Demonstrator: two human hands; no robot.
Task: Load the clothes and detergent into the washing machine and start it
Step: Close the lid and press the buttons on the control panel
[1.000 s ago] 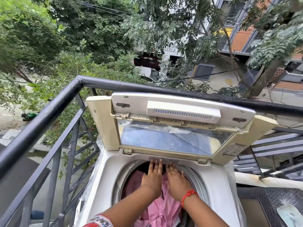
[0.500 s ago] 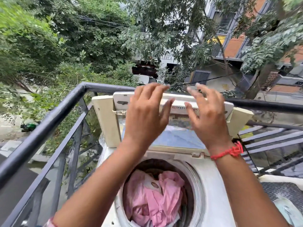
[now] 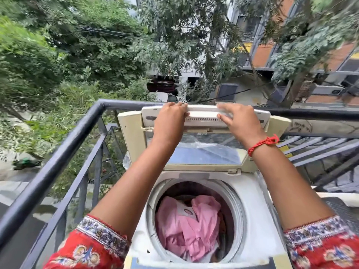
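With pink clothes (image 3: 191, 228) already in the drum, the raised lid (image 3: 204, 121) was gripped at its top edge by the left hand (image 3: 171, 121) and the right hand (image 3: 239, 123), so closing seemed in hand, calling for a controlled downward pull.

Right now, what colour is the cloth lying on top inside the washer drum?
Pink, seen in the head view: the cloth sits crumpled inside the drum.

The washing machine (image 3: 258, 210) stands open on the balcony, pink clothes (image 3: 188, 228) bundled inside its drum.
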